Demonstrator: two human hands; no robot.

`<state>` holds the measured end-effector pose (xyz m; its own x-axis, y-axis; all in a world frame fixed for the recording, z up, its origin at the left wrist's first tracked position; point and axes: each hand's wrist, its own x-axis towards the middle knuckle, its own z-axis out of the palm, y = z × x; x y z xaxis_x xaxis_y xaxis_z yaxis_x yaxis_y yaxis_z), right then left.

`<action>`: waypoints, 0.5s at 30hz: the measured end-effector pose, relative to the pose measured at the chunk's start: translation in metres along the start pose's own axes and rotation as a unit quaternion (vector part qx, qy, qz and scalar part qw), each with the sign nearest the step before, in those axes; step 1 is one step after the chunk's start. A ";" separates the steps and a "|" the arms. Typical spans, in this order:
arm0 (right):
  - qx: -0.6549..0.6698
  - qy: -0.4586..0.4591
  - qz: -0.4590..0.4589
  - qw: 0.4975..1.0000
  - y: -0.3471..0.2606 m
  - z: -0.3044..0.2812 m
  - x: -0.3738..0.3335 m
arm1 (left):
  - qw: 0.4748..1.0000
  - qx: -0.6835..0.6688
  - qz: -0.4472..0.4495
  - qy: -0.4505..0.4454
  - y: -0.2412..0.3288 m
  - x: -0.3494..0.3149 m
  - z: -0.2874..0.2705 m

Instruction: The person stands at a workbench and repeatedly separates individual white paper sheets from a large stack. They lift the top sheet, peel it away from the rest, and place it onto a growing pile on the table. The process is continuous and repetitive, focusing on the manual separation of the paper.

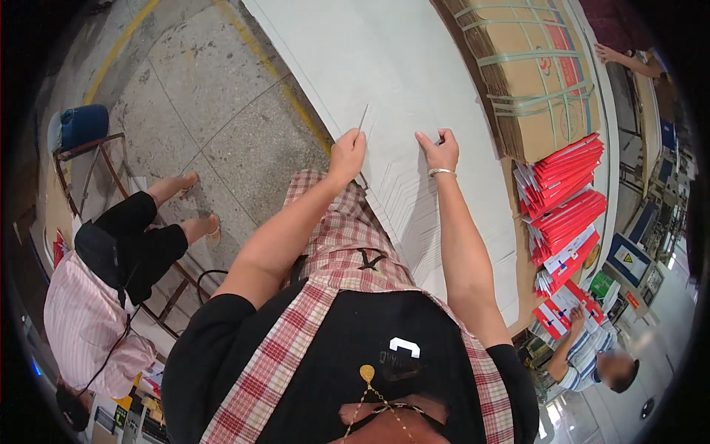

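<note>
Over a pale work surface (336, 55), both of my hands are raised in front of me. My left hand (347, 157) is closed around a thin dark strip (364, 118) that points away from me; its exact kind is unclear. My right hand (441, 154), with a bracelet at the wrist, is held to the right of it. Its thumb stands apart from the bent fingers, and nothing shows between them. Below and between the hands lie white sheets (407, 203), fanned so that their edges form a row of angled lines.
Strapped brown cardboard (529, 81) stands along the table's right side, with red and white printed pieces (558, 177) stacked nearer. A person in a striped shirt (580, 362) handles red pieces at lower right. Another person (100, 318) sits at left by a metal frame (96, 144) and blue drum (83, 127).
</note>
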<state>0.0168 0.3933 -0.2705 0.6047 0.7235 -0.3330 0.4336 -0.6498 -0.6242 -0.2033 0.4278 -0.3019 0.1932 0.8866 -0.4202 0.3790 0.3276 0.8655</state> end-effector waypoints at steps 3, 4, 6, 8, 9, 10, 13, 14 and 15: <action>0.010 0.022 -0.012 1.000 0.002 0.004 0.000 | 0.987 -0.117 -0.084 -0.074 0.005 0.003 -0.012; 0.009 0.017 -0.012 1.000 0.005 0.005 -0.001 | 0.975 -0.165 -0.114 -0.098 0.010 0.000 -0.015; 0.005 0.009 -0.022 1.000 0.004 0.007 0.004 | 0.975 -0.165 -0.122 -0.083 0.018 0.002 -0.017; 0.016 0.016 -0.040 0.999 0.006 0.007 0.002 | 0.976 -0.163 -0.125 -0.075 0.019 0.001 -0.017; 0.022 0.019 -0.049 0.998 0.006 0.007 0.000 | 0.976 -0.160 -0.124 -0.075 0.019 0.002 -0.017; 0.020 0.004 -0.040 0.999 0.007 0.005 0.001 | 0.977 -0.157 -0.123 -0.074 0.018 0.002 -0.017; 0.019 -0.039 -0.007 0.999 0.009 0.001 0.006 | 0.978 -0.159 -0.114 -0.069 0.019 0.005 -0.016; 0.021 -0.051 0.007 0.998 0.012 0.000 0.009 | 0.982 -0.144 -0.101 -0.075 0.022 0.004 -0.016; 0.022 -0.063 0.021 0.998 0.015 0.000 0.012 | 0.985 -0.129 -0.087 -0.080 0.026 0.003 -0.018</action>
<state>0.0301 0.3917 -0.2844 0.5310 0.7213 -0.4446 0.3780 -0.6713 -0.6376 -0.2087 0.4447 -0.2754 0.2941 0.7530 -0.5886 0.1815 0.5607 0.8079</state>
